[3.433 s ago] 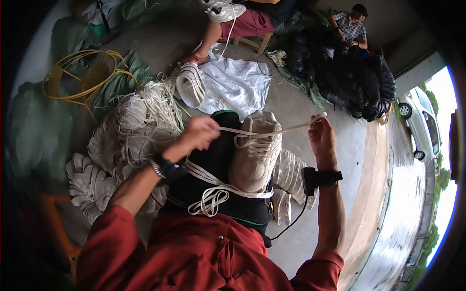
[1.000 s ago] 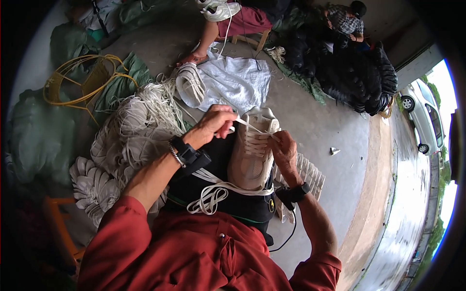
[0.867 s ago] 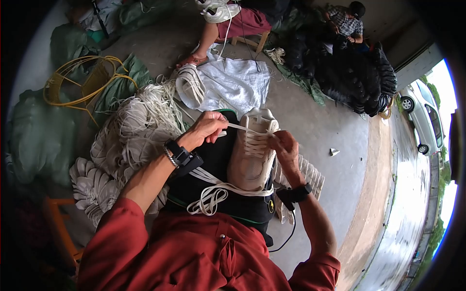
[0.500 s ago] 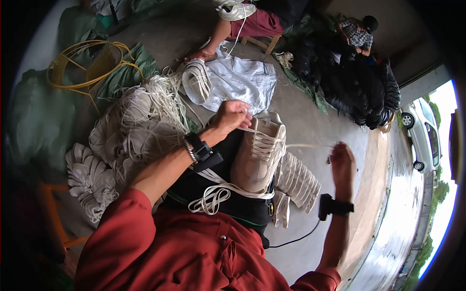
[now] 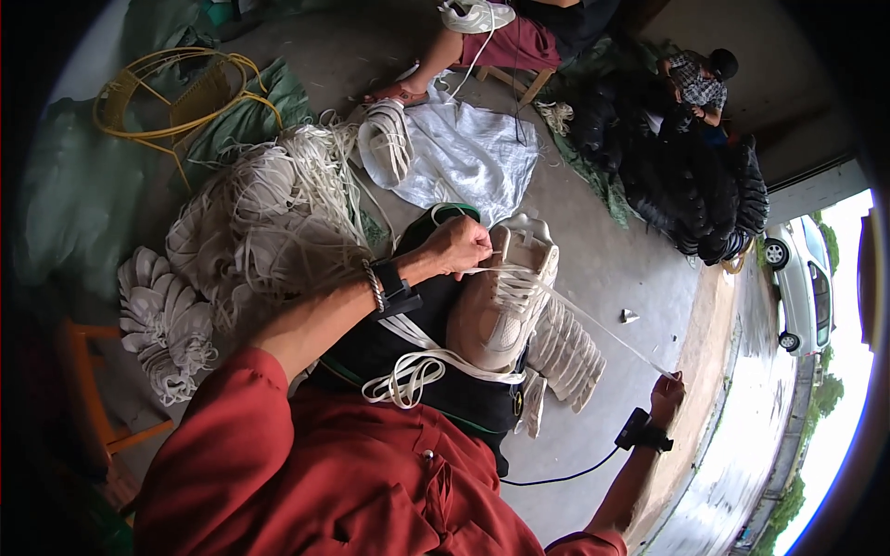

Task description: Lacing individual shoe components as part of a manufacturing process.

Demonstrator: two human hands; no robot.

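A beige lace-up shoe upper point(image 5: 496, 324) rests on my lap, its tongue end pointing away from me. My left hand point(image 5: 464, 246) is closed in a pinch on a white shoelace beside the upper's top eyelets. Out to the right, my right hand point(image 5: 666, 398) is closed on the far end of a shoelace point(image 5: 612, 335), which runs taut from the eyelets. A looped bundle of white laces point(image 5: 405, 380) lies on the black cloth point(image 5: 357, 357) over my lap. Stacked pale uppers point(image 5: 567, 357) sit just right of the shoe upper.
Left of me is a heap of pale uppers and laces point(image 5: 278, 199). A yellow round-framed chair point(image 5: 176, 111) stands beyond it. Ahead, a white sheet point(image 5: 464, 148) lies near a seated person's leg point(image 5: 436, 65). Another person point(image 5: 697, 83) sits by black piled goods point(image 5: 667, 176).
My right hand has moved outward and toward me, drawing the shoelace from slack to taut. My left hand has shifted slightly right and nearer, still beside the eyelets.
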